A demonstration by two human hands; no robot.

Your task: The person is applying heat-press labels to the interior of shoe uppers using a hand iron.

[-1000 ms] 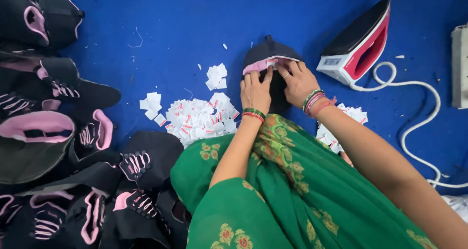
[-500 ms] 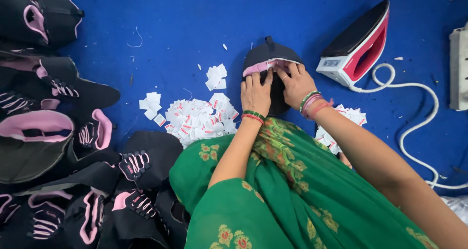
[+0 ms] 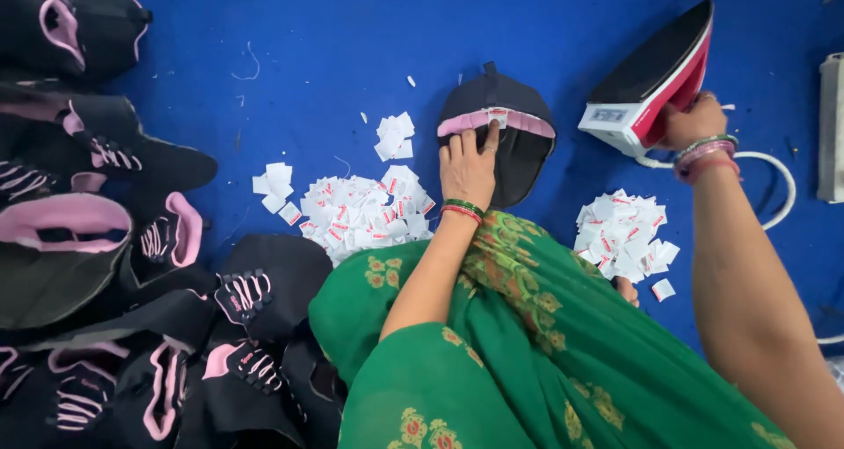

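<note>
The left hand (image 3: 468,163) lies flat on the black shoe upper (image 3: 498,131), fingers pinning a small white label (image 3: 498,113) on its pink band; the upper rests on the blue table (image 3: 334,53). Right of the upper, the right hand (image 3: 694,122) grips the iron (image 3: 655,80); this looks like the pressing step, and the next move needs the iron over the label, clear of the fingers.

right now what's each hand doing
left hand: open, pressing flat on the black shoe piece
right hand: closed on the iron

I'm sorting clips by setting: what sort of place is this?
Probably a small garment or footwear workshop: a heap of black-and-pink pieces, piles of white labels, and an iron on blue cloth.
</note>
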